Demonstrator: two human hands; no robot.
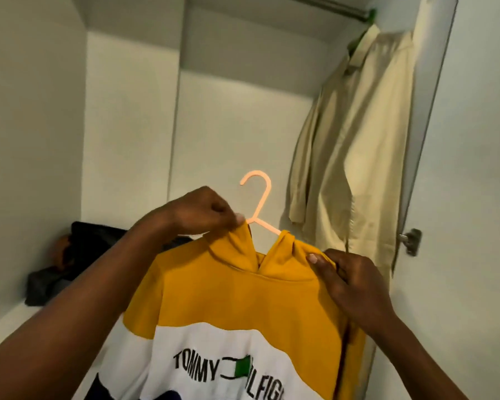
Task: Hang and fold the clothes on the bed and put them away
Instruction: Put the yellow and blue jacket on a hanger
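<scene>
Yellow-and-white hoodie (pixel 228 298) draped over pink hanger (pixel 259 203), held up before the open wardrobe (pixel 228 125). Hood edge pinched in left grip (pixel 211 212) beside the hanger's neck; other shoulder clutched in right grip (pixel 350 281). Beige shirt (pixel 358 140) on rail (pixel 329 5), upper right.

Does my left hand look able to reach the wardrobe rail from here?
Probably yes: the left hand, though pinching the hoodie, has open space up to the rail; the beige shirt hangs further right.
</scene>
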